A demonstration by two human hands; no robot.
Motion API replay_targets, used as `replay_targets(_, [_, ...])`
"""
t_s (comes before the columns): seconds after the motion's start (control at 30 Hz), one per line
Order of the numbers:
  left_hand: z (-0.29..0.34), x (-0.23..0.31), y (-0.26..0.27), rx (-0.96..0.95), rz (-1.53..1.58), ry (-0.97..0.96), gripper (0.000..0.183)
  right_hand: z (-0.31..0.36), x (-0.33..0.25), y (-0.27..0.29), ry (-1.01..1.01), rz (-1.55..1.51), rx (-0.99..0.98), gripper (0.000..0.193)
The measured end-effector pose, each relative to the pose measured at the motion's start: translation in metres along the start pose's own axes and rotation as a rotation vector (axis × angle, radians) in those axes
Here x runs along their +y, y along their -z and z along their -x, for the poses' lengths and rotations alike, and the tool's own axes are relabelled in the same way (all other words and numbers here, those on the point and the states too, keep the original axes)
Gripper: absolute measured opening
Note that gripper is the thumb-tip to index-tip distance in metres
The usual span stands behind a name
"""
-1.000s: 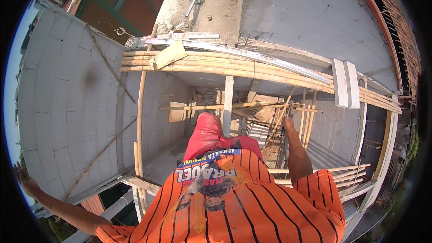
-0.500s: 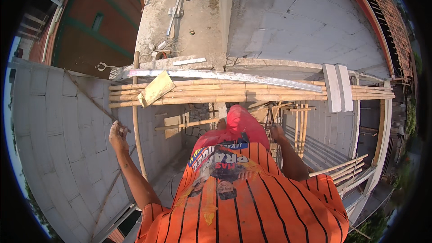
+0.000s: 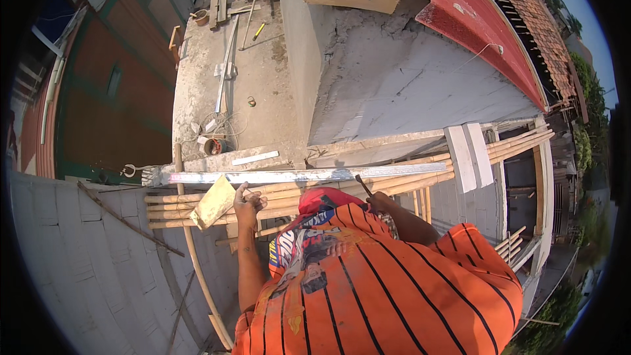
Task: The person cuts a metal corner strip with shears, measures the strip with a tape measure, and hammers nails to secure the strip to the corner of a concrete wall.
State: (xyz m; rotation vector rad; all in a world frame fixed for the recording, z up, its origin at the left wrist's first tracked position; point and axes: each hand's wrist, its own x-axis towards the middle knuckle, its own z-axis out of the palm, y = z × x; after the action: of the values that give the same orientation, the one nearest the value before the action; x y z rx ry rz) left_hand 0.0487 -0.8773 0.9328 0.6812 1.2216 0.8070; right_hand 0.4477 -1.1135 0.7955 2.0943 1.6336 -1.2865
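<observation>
My left hand (image 3: 249,205) is raised over the bamboo poles (image 3: 282,200), just right of a yellowish board piece (image 3: 215,202) that lies tilted across them. Its fingers are apart and hold nothing. In my right hand (image 3: 379,203) is a slim dark stick-like tool (image 3: 364,186), pointing up and left over the poles; its exact kind is unclear. A long silvery metal straightedge (image 3: 309,176) rests along the far side of the poles, beyond both hands. Part of the poles is hidden behind my orange striped shirt.
Two pale blocks (image 3: 468,158) lie across the poles at right. Ahead is a concrete ledge (image 3: 263,92) with a yellow-handled tool (image 3: 259,31), metal strips and a bucket (image 3: 213,146). A grey block wall (image 3: 85,243) stands left; an upright pole (image 3: 203,276) rises beside it.
My left hand has left the slanting stick at the left wall and moved right, over the poles. My right hand has come up with the tool. The view has shifted forward, showing more ledge and roof.
</observation>
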Motion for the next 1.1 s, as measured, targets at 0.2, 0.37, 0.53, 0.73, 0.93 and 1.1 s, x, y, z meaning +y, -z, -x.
replay_targets(0.2, [-0.052,0.031,-0.053,-0.118,0.019,0.017,0.04,-0.071,-0.067,0.139,0.327,0.451,0.14,0.033])
replay_targets(0.37, [-0.086,0.079,-0.088,-0.129,0.064,0.066,0.031,-0.087,-0.136,0.209,0.034,-0.048,0.214,0.035])
replay_targets(0.53, [-0.147,0.148,-0.155,-0.274,-0.09,-0.104,0.023,-0.11,-0.181,0.242,-0.217,-0.477,0.38,0.044])
replay_targets(0.73, [-0.141,0.224,-0.25,-0.654,-0.667,-0.591,0.061,-0.087,-0.203,0.266,-0.239,-0.519,0.396,0.032])
replay_targets(0.93, [-0.113,0.229,-0.287,-0.712,-0.86,-0.916,0.102,-0.127,-0.19,0.23,-0.24,-0.552,0.529,0.032])
replay_targets(1.1, [-0.116,0.226,-0.292,-0.643,-0.991,-1.038,0.109,-0.113,-0.203,0.207,-0.122,-0.461,0.574,0.034])
